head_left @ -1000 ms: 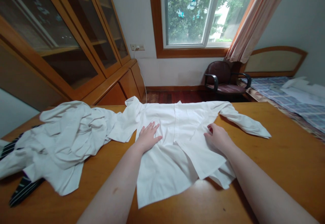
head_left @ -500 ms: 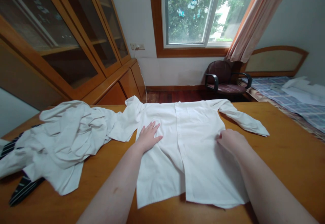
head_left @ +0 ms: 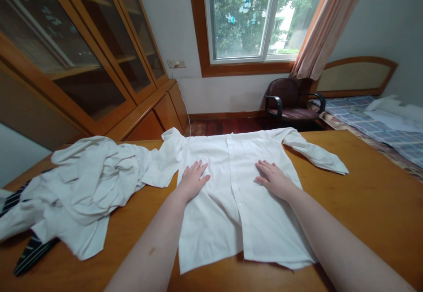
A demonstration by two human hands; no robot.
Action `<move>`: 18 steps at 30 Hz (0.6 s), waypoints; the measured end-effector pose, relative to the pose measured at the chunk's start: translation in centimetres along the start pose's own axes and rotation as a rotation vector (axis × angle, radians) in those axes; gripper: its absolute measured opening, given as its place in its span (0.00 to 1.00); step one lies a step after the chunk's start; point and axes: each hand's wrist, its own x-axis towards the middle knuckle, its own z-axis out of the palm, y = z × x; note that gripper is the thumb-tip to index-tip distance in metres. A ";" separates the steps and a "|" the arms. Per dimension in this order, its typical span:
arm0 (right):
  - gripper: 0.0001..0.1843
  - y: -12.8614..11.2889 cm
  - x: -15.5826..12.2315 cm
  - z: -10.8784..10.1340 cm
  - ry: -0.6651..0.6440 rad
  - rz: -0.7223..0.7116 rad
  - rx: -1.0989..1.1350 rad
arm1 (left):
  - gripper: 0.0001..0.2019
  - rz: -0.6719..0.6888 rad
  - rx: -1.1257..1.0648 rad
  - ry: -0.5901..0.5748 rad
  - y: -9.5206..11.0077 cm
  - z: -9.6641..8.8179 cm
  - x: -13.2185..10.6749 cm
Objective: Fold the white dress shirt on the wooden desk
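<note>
The left hand [head_left: 193, 178] and right hand [head_left: 272, 178] rest flat, fingers spread and gripping nothing, on the white button-front cotton shirt [head_left: 228, 212] beneath them; uneven palm pressure could drag the thin cloth askew and crease it.

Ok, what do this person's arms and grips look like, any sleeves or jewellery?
Both arms are bare to the picture's edge, no sleeves. The left grip and right grip are ungloved, with no rings, watch or bracelets visible. The left forearm shows a small dark spot.
</note>
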 end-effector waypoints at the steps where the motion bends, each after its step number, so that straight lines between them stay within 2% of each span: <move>1: 0.35 0.1 0.1 0.0 0.002 0.017 -0.022 | 0.28 -0.002 -0.008 0.006 0.1 -0.1 0.0; 7: 0.38 0.0 0.0 0.1 -0.008 0.033 -0.105 | 0.24 0.133 0.006 0.150 1.9 -1.7 -1.4; 9: 0.38 0.0 0.0 0.2 -0.006 0.032 -0.118 | 0.24 0.151 0.033 0.092 3.2 -2.7 -2.5; 11: 0.38 0.0 0.0 0.2 -0.005 0.030 -0.125 | 0.26 0.121 0.069 -0.029 4.6 -3.5 -3.8; 14: 0.38 -0.1 -0.1 0.1 -0.004 0.023 -0.129 | 0.31 0.085 0.111 -0.174 5.8 -3.8 -5.7; 16: 0.38 -0.1 -0.1 0.1 -0.004 0.020 -0.130 | 0.34 0.113 0.120 -0.198 5.8 -3.2 -6.8; 18: 0.38 -0.1 -0.1 0.0 -0.003 0.020 -0.129 | 0.36 0.167 0.130 -0.149 5.1 -1.9 -8.0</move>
